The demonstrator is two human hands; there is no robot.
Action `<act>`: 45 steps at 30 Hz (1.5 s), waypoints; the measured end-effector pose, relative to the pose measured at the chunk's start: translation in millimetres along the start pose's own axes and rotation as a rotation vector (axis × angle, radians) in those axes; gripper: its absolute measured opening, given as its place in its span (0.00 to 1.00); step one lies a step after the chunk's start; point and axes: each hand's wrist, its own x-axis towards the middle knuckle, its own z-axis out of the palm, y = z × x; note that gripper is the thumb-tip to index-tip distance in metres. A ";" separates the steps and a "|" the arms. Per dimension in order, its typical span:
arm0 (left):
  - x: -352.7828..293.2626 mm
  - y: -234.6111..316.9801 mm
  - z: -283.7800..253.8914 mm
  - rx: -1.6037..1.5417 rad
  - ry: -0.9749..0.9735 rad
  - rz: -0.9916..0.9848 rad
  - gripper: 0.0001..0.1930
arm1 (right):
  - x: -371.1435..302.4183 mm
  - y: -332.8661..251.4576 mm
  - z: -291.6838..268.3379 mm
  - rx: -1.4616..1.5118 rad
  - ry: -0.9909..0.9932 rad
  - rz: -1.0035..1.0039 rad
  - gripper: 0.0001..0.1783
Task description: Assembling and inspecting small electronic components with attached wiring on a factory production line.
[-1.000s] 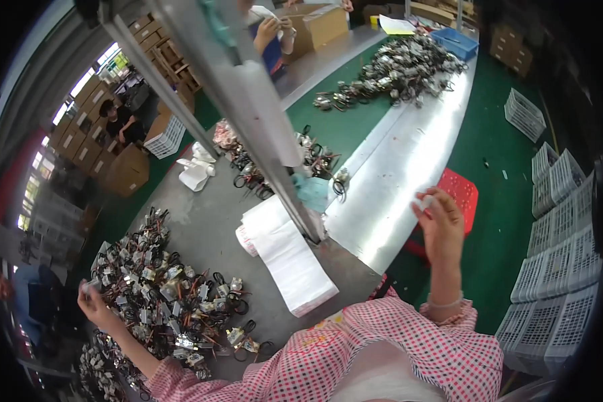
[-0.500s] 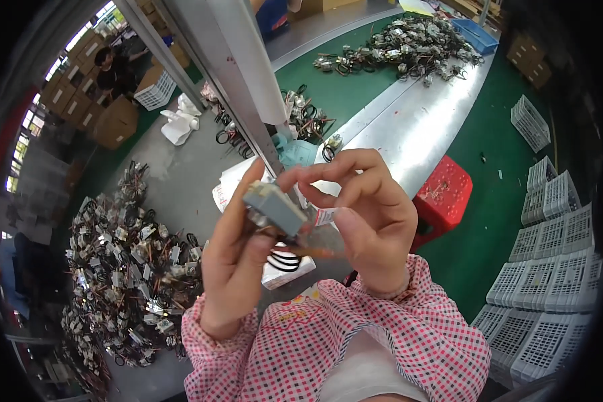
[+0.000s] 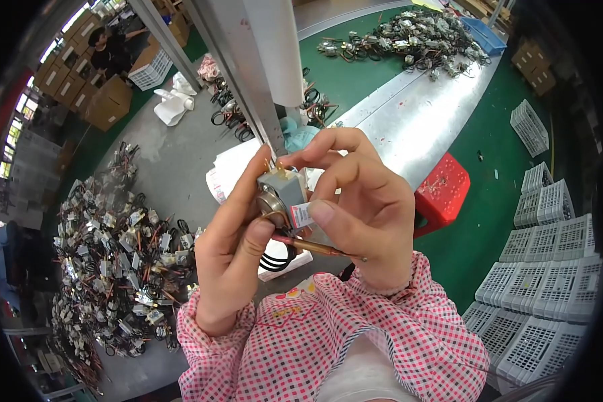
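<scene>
My left hand (image 3: 231,248) is closed around a capillary thermostat (image 3: 286,192) with a grey housing, a round metal part and brass terminals at its top. From its lower end a copper-coloured tube (image 3: 325,248) sticks out to the right, and a black coil (image 3: 277,256) hangs beneath. On the housing's right side lies a small red-and-white label (image 3: 301,214). The thumb of my right hand (image 3: 372,204) presses at that label's edge, while its curled fingers reach behind and over the housing. The inner fingertips of both hands are partly hidden.
A large heap of similar thermostats (image 3: 114,268) covers the grey table at left. Another pile (image 3: 422,40) lies at the far end, near a blue bin (image 3: 484,37). A metal post (image 3: 231,74) rises ahead. A red stool (image 3: 443,191) and white crates (image 3: 543,281) stand at right.
The thermostat has turned, so its round metal part and terminals now face up into view. The label, earlier at my right fingertips apart from the housing, now lies against its side under my thumb.
</scene>
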 end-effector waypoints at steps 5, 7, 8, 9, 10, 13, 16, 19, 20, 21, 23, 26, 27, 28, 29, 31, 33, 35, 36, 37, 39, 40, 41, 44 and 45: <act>1.4 -3.5 -8.9 -0.047 -0.005 -0.032 0.25 | 2.3 5.0 6.9 -0.051 0.049 0.027 0.04; 1.1 -4.6 -10.5 -0.061 -0.021 -0.028 0.25 | 3.1 6.8 6.3 -0.094 0.034 0.000 0.04; 1.5 -6.5 -9.6 -0.064 -0.022 -0.033 0.25 | 3.4 8.2 5.5 -0.095 0.038 0.004 0.04; 2.0 -8.5 -7.9 -0.077 -0.002 -0.017 0.25 | 3.7 9.5 5.0 -0.100 0.041 0.003 0.04; 1.8 -9.4 -6.8 -0.089 0.018 -0.001 0.25 | 3.4 10.1 4.9 -0.104 0.044 0.001 0.04; 2.7 -7.1 -7.9 -0.102 0.000 -0.024 0.25 | 4.3 9.9 5.7 -0.100 0.051 0.003 0.04; 0.7 -6.5 -7.5 -0.099 -0.003 -0.053 0.25 | 2.8 9.1 6.0 -0.069 0.065 0.020 0.04; 2.1 -10.0 -4.7 -0.047 0.042 -0.028 0.25 | 3.8 10.9 4.7 -0.069 0.058 -0.003 0.04; 1.9 -9.0 -4.0 -0.041 0.041 -0.026 0.25 | 3.8 10.9 5.1 -0.065 0.057 -0.006 0.04; 0.9 -7.8 -3.2 -0.043 0.063 -0.045 0.25 | 3.1 10.8 5.7 -0.056 0.055 -0.001 0.04; 1.0 -8.3 -1.4 -0.044 0.076 -0.058 0.25 | 3.3 11.0 3.9 -0.050 0.055 -0.006 0.04; 0.2 -11.8 -3.4 -0.042 0.075 -0.037 0.26 | 3.2 10.6 1.1 -0.034 -0.002 -0.010 0.04; 0.7 -10.8 -4.1 -0.038 0.071 -0.035 0.26 | 3.2 10.2 1.2 -0.033 -0.001 -0.008 0.04; 0.2 -10.6 -4.7 -0.080 0.048 -0.037 0.25 | 2.8 10.9 1.1 -0.029 -0.002 0.000 0.04; -0.3 -10.6 -5.1 -0.122 0.026 -0.039 0.25 | 2.8 11.8 1.3 -0.026 0.000 0.002 0.04; 0.2 -12.4 -2.3 -0.120 0.056 -0.039 0.25 | 3.5 12.8 1.7 0.018 0.009 0.006 0.04; 0.4 -13.1 -1.8 -0.121 0.087 -0.037 0.26 | 2.4 11.9 2.6 0.006 0.032 0.024 0.04; 0.7 -13.0 -3.2 -0.153 0.028 -0.044 0.26 | 2.0 11.6 2.2 -0.008 0.059 0.041 0.04; 1.1 -12.7 -1.1 -0.154 0.026 -0.046 0.26 | 2.7 11.9 1.5 -0.031 0.051 0.023 0.04; 1.6 -11.5 1.7 -0.140 0.078 -0.051 0.26 | 3.4 12.4 2.0 -0.051 0.042 0.004 0.04; 1.7 -10.4 2.5 -0.125 0.128 -0.056 0.26 | 3.6 13.1 3.2 -0.030 0.043 0.014 0.04; 1.2 -10.5 2.2 -0.127 0.131 -0.056 0.26 | 3.9 13.6 3.2 -0.010 0.042 0.022 0.04; 1.1 -10.5 1.6 -0.129 0.133 -0.055 0.26 | 4.2 14.2 3.3 -0.009 0.043 0.019 0.04; 2.3 -10.0 -2.3 -0.121 0.049 -0.046 0.26 | 4.7 14.8 3.4 -0.013 0.037 0.014 0.04; 2.6 -10.7 -2.1 -0.119 0.046 -0.046 0.26 | 5.1 14.6 3.2 -0.015 0.039 0.017 0.04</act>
